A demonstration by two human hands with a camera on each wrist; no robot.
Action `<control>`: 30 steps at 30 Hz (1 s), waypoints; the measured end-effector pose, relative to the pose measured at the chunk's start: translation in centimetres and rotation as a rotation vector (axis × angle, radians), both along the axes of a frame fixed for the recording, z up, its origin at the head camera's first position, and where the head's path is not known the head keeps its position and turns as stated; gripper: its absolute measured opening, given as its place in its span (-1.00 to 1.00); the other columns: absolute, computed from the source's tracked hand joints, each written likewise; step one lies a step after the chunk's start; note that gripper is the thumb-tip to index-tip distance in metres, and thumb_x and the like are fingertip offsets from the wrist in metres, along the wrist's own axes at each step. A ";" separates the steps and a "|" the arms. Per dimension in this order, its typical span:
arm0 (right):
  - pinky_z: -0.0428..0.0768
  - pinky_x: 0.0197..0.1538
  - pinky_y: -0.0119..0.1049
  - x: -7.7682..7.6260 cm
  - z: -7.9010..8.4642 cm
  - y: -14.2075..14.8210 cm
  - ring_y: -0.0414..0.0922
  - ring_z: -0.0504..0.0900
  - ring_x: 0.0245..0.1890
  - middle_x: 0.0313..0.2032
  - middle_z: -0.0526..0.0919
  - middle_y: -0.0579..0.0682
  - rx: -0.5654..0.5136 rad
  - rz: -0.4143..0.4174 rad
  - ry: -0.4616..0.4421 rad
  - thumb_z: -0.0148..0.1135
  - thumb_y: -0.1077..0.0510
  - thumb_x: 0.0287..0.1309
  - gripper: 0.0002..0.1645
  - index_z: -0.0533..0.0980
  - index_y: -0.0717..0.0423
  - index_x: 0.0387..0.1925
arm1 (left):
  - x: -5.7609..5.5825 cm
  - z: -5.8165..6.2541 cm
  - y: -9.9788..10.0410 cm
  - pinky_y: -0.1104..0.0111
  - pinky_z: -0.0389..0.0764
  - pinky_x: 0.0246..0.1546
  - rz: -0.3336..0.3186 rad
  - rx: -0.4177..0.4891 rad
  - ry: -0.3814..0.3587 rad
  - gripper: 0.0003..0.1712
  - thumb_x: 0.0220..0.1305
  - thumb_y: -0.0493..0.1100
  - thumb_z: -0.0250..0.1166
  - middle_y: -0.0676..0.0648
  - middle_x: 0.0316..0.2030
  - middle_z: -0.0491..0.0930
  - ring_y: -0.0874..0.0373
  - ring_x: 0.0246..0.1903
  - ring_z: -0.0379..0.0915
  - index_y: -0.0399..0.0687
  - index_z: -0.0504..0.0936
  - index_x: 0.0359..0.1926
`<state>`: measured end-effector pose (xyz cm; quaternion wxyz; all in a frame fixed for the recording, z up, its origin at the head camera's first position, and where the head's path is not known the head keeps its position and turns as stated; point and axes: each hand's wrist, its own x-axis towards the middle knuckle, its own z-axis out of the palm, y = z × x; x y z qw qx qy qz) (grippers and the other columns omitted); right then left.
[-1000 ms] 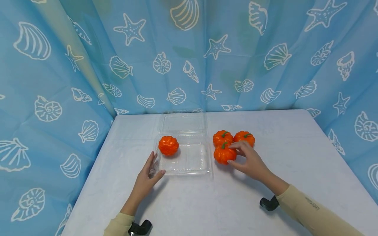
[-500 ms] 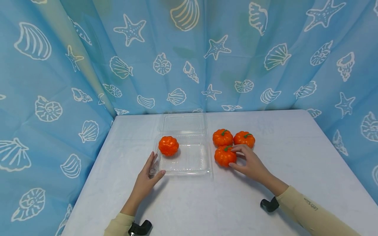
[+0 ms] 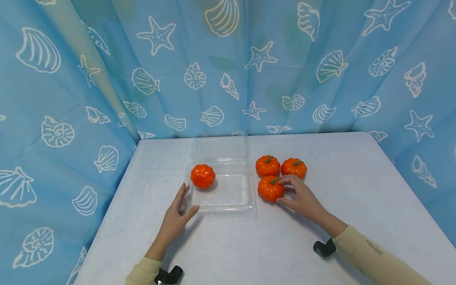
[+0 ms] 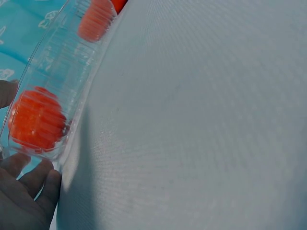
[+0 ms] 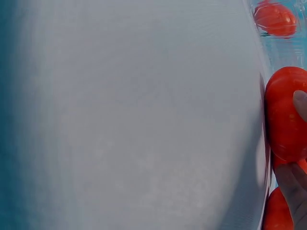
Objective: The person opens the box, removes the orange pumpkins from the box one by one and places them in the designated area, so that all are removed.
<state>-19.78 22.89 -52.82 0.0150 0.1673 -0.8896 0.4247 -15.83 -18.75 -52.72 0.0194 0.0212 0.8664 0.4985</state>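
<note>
A clear plastic clamshell container [image 3: 230,206] lies with its lid folded back, holding one small orange pumpkin [image 3: 203,176] in its left part. My left hand [image 3: 174,219] rests at the container's front left corner, thumb and fingers spread; in the left wrist view its fingers [image 4: 36,179] touch the clear wall. To the right of the container, my right hand [image 3: 301,196] holds a green-stemmed mini pumpkin [image 3: 269,189] between thumb and fingers, low over the table. The right wrist view shows the thumb against that pumpkin [image 5: 285,120] and the other fingers at its far side.
Right behind the held one, two more mini pumpkins sit side by side, a left one [image 3: 267,165] and a right one [image 3: 294,168]. The container's raised lid [image 3: 221,148] lies toward the back edge of the white table [image 3: 228,249]. A blue shell-print curtain [image 3: 228,59] hangs behind.
The pumpkin at my right hand has shifted slightly toward me, a little apart from the two behind it. The left hand and the container have stayed in place.
</note>
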 end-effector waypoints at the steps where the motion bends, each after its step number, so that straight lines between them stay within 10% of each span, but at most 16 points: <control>1: 0.61 0.17 0.04 0.0 0.0 0.0 0.11 0.57 0.17 0.21 0.49 0.11 0.003 0.001 0.006 0.60 0.19 0.02 -0.35 0.43 0.11 0.10 | 0.0 0.0 0.0 -0.15 0.00 0.48 -0.001 0.001 -0.003 0.06 0.33 0.04 0.39 0.01 0.55 0.15 -0.05 0.56 -0.05 0.16 -0.05 0.64; 30: 0.64 -0.19 -0.24 -1.0 3.9 -1.8 -0.14 0.53 -0.22 -0.18 0.60 -0.06 0.009 -0.043 0.160 0.41 0.10 0.27 -0.74 0.58 0.09 -0.07 | 0.1 0.2 0.0 -0.13 0.10 0.46 -0.011 -0.005 0.011 0.08 0.33 0.02 0.40 0.00 0.55 0.15 -0.05 0.55 -0.04 0.09 -0.07 0.65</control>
